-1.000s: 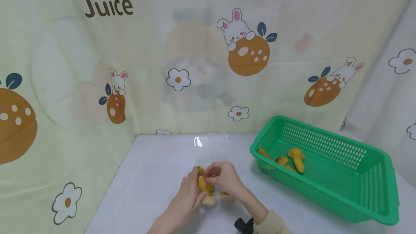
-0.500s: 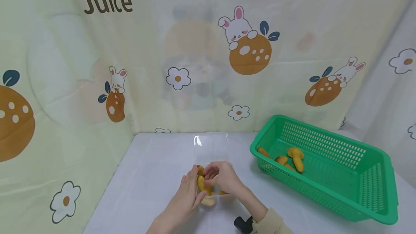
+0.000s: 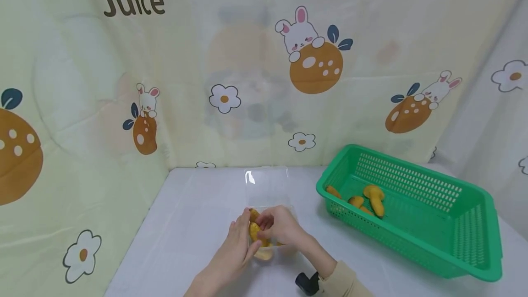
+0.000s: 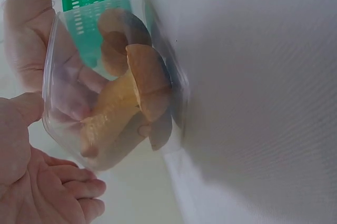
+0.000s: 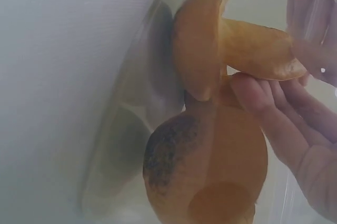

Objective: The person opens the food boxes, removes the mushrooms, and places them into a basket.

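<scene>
A clear plastic box [image 4: 118,3] holds several yellow-brown mushrooms, with its clear lid [image 3: 267,186] raised behind it. My left hand [image 3: 237,244] lies along the box's left side, fingers straight, the thumb near the front wall. Reaching into the box, my right hand [image 3: 283,226] pinches the stem of one mushroom [image 5: 197,45] between thumb and fingers. Another mushroom [image 5: 221,161] with a dark patch on its cap lies close by, seen through the plastic. In the head view, the right hand hides part of the box's contents.
A green perforated basket [image 3: 412,244] stands to the right, with several mushrooms [image 3: 375,200] at its left end. A black object [image 3: 306,284] shows by the right sleeve. Behind the white table [image 3: 181,223] hangs a printed curtain [image 3: 185,58].
The right hand shifts very slightly over the mushrooms inside the box, its fingers a little lower. The left hand stays at the box's side. The head view drifts slightly.
</scene>
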Demonstrator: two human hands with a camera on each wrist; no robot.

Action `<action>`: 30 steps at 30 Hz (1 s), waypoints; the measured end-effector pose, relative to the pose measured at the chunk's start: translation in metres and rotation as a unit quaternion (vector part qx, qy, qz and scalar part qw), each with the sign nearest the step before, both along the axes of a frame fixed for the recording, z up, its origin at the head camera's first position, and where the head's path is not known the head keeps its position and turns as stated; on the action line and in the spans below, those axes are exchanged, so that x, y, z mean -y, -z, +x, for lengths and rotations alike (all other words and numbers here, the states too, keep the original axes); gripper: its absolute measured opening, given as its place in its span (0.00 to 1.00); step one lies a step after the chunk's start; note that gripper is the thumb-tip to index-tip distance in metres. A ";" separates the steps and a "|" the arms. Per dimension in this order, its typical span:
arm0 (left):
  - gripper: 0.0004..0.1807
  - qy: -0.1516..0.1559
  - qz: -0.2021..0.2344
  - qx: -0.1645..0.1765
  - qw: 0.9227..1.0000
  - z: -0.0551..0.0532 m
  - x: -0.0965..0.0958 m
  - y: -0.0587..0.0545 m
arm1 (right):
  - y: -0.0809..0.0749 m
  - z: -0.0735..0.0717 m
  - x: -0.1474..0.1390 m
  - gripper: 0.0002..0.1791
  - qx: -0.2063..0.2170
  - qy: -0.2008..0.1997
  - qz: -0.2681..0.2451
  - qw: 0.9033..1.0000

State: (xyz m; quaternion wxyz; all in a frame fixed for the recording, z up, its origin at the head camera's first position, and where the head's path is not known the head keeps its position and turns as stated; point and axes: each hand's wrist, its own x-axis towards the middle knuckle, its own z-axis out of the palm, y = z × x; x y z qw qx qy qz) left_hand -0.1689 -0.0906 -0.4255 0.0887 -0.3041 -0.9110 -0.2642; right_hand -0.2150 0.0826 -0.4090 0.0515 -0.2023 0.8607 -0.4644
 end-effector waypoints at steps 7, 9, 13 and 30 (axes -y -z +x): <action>0.38 -0.005 0.000 -0.011 1.000 0.000 0.000 0.000 | 0.000 0.001 -0.002 0.08 -0.012 0.003 -0.011 1.000; 0.38 -0.005 0.000 -0.011 1.000 -0.001 0.000 -0.001 | -0.001 0.002 -0.005 0.09 -0.022 0.019 -0.023 0.999; 0.39 -0.001 -0.002 -0.001 1.000 0.000 0.000 -0.001 | -0.002 0.001 -0.015 0.10 -0.037 0.051 -0.049 0.997; 0.39 -0.009 -0.001 0.024 1.000 0.002 -0.003 -0.003 | -0.050 0.000 -0.097 0.18 -0.116 0.274 -0.277 0.914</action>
